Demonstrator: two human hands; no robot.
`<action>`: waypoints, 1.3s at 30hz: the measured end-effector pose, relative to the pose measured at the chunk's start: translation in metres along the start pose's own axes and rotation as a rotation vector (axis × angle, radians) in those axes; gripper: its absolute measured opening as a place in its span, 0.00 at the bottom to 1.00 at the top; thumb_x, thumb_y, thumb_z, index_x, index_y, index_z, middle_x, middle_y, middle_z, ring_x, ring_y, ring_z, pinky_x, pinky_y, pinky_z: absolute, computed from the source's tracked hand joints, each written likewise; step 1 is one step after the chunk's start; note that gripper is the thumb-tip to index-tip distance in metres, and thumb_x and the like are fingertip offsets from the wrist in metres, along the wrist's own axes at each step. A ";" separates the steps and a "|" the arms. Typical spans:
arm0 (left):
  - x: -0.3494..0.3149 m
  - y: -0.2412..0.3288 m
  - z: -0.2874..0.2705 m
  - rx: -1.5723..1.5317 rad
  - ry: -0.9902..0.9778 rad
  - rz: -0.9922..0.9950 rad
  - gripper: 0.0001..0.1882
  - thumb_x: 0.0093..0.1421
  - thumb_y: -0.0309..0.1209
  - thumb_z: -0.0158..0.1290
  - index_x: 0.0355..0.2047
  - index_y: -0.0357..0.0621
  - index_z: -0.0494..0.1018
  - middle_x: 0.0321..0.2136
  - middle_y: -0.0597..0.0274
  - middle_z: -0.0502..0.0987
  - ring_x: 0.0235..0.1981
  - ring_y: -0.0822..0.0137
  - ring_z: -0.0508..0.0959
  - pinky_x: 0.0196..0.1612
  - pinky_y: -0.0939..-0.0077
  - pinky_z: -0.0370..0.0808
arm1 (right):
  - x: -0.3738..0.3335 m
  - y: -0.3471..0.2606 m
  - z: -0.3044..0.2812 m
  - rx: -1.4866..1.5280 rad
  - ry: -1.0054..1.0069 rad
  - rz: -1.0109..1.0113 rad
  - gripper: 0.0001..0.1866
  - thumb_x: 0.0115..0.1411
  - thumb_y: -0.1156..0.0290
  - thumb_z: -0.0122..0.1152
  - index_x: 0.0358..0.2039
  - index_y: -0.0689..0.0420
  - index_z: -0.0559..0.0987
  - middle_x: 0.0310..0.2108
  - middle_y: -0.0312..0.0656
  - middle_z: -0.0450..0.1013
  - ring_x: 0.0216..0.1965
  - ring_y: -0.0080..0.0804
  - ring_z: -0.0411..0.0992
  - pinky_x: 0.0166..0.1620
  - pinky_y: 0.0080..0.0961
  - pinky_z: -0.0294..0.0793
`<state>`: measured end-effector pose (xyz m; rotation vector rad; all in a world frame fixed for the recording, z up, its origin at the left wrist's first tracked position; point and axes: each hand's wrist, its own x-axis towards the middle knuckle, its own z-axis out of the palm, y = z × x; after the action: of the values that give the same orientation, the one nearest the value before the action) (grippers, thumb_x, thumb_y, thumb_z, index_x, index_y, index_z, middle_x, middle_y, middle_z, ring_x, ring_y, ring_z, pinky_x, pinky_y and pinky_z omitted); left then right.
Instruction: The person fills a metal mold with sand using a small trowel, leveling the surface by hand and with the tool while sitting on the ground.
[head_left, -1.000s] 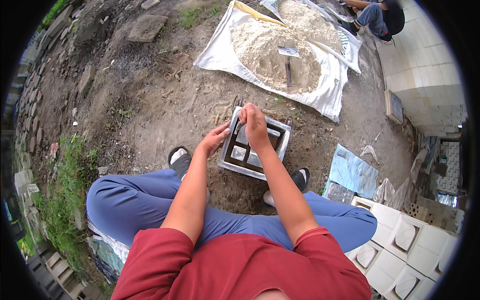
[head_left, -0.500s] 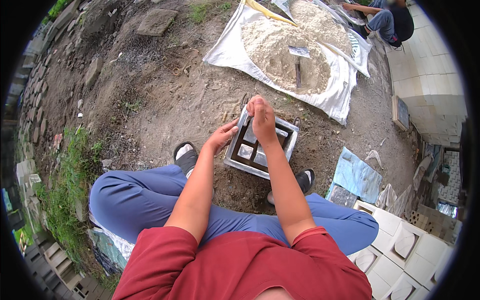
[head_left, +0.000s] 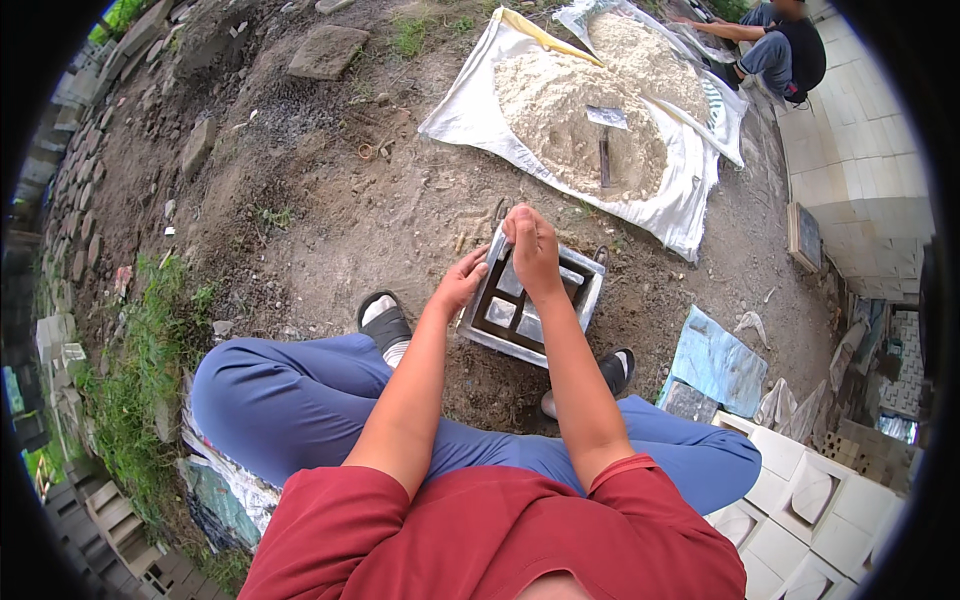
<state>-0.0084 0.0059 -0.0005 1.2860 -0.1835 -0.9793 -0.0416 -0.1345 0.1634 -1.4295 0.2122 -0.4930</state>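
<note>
A square metal block mould (head_left: 592,300) lies on the ground between my feet. Dark bars split its inside into several light-grey panels. My left hand (head_left: 460,283) is at the mould's left edge, its fingers bent against the rim. Above the far left corner of the mould, my right hand (head_left: 533,250) is closed in a pinch. What its fingers hold, if anything, is hidden. Small metal loops stick out at the mould's far corner and right side.
Beyond the mould, a white sack sheet (head_left: 470,120) bears pale powdery heaps (head_left: 550,95), with a trowel-like tool (head_left: 605,160) on them. A person (head_left: 790,55) squats at the far right. White patterned blocks (head_left: 775,450) and a blue sheet (head_left: 715,360) lie at right. Grass (head_left: 135,370) grows at left.
The whole view has shifted slightly, so things sit a little lower and to the right. Both hands stay at the mould. The person at the far right now has an arm stretched out.
</note>
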 end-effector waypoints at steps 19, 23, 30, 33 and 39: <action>-0.034 -0.013 0.059 1.053 0.673 -0.009 0.26 0.76 0.48 0.35 0.53 0.42 0.76 0.51 0.43 0.77 0.58 0.41 0.73 0.63 0.47 0.68 | -0.008 0.011 -0.031 -0.143 -0.071 -0.013 0.25 0.78 0.55 0.48 0.25 0.58 0.66 0.24 0.28 0.59 0.29 0.17 0.56 0.33 0.22 0.59; -0.035 -0.015 0.047 1.136 0.846 0.023 0.24 0.75 0.46 0.37 0.50 0.42 0.78 0.51 0.44 0.77 0.58 0.42 0.73 0.64 0.49 0.68 | -0.004 0.000 -0.009 -0.055 -0.059 0.114 0.25 0.77 0.54 0.49 0.25 0.58 0.67 0.24 0.29 0.59 0.30 0.18 0.57 0.34 0.24 0.60; -0.036 -0.013 0.051 1.112 0.858 0.169 0.22 0.75 0.44 0.40 0.48 0.41 0.78 0.56 0.42 0.76 0.61 0.40 0.72 0.66 0.50 0.67 | -0.003 -0.002 -0.011 -0.057 -0.096 0.013 0.24 0.76 0.55 0.51 0.25 0.58 0.66 0.24 0.30 0.58 0.28 0.20 0.57 0.34 0.25 0.61; -0.036 -0.007 0.059 1.084 0.818 0.175 0.22 0.75 0.43 0.40 0.48 0.39 0.78 0.56 0.42 0.76 0.61 0.40 0.72 0.66 0.49 0.67 | -0.006 -0.005 -0.024 0.061 -0.029 0.024 0.24 0.76 0.56 0.51 0.24 0.57 0.65 0.24 0.31 0.58 0.28 0.19 0.56 0.33 0.25 0.60; -0.037 -0.007 0.047 1.095 0.795 0.179 0.22 0.75 0.43 0.41 0.46 0.38 0.77 0.53 0.43 0.77 0.57 0.42 0.74 0.62 0.50 0.70 | -0.005 -0.009 -0.009 0.004 -0.032 0.052 0.26 0.77 0.54 0.49 0.23 0.57 0.65 0.24 0.31 0.59 0.27 0.20 0.56 0.32 0.24 0.58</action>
<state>-0.0635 -0.0017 0.0231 2.5032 -0.2120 -0.0798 -0.0521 -0.1407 0.1706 -1.4236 0.2216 -0.4273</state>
